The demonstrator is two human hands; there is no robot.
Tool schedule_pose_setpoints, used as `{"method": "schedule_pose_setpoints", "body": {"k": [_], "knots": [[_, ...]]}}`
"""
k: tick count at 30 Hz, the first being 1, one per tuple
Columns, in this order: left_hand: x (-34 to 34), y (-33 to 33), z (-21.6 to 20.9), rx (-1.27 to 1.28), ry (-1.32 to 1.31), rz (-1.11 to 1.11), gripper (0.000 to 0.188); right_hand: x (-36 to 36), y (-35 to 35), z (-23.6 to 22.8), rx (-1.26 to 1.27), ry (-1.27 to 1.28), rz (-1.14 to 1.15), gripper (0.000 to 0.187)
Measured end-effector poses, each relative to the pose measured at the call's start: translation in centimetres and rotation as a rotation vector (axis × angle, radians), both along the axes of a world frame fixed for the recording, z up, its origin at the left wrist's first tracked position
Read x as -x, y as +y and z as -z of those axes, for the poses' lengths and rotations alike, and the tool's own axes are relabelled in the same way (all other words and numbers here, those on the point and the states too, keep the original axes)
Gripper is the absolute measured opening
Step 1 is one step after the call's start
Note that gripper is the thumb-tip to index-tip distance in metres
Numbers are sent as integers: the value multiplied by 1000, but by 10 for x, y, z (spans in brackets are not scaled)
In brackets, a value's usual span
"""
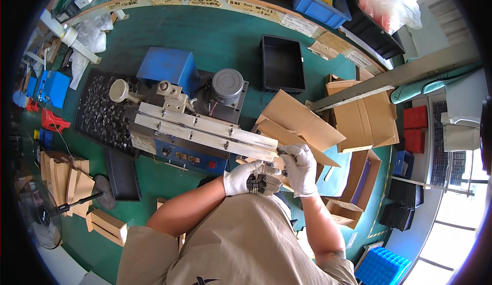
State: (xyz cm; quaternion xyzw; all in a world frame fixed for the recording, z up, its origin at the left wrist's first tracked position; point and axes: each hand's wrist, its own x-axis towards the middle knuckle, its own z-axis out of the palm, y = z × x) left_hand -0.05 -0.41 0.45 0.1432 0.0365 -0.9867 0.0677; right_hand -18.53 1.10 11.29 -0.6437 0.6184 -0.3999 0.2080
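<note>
While the left hand (251,179) sits cupped just in front of the shirt, its gloved fingers are curled around a little bunch of dark parts (255,183) with thin pins, so that's where the parts are: resting in the palm, just below the end of the long pale rail (205,134). The right hand (300,170), also in a white glove, is up at that rail end with its fingers bunched close together. Can't really tell if they're pinching something there, it's too small to make out.

The rail slants across a machine with a blue box (166,69), a round grey motor (228,83) and a red switch (211,164) on the front panel. Left of it there's a dark tray (88,98) scattered with lots of small bits. Past the motor a black bin (282,64) sits on the green tabletop (220,31), and an open cardboard box (302,113) is right behind the right hand.
</note>
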Motion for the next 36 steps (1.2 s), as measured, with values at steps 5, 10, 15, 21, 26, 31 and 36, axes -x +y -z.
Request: {"method": "schedule_pose_setpoints", "body": {"k": [5, 10, 15, 21, 26, 31, 36], "knots": [[1, 1, 8, -3, 55, -23, 63, -11, 1, 8, 52, -51, -7, 27], [2, -1, 7, -67, 85, -20, 63, -12, 13, -13, -109, -88, 196, 29], [1, 3, 16, -155, 7, -77, 58, -9, 30, -6, -247, 185, -124, 21], [7, 1, -7, -211, -50, -18, 46, -10, 39, 13, -300, 176, -174, 13], [8, 0, -10, -109, -82, -10, 39, -2, 38, 15, -290, 85, -124, 11], [10, -1, -16, -103, -139, 1, 38, -10, 45, 15, -253, -10, -29, 12], [7, 6, -4, -31, -87, -25, 43, -9, 48, 14, -309, 68, -70, 17]]}}
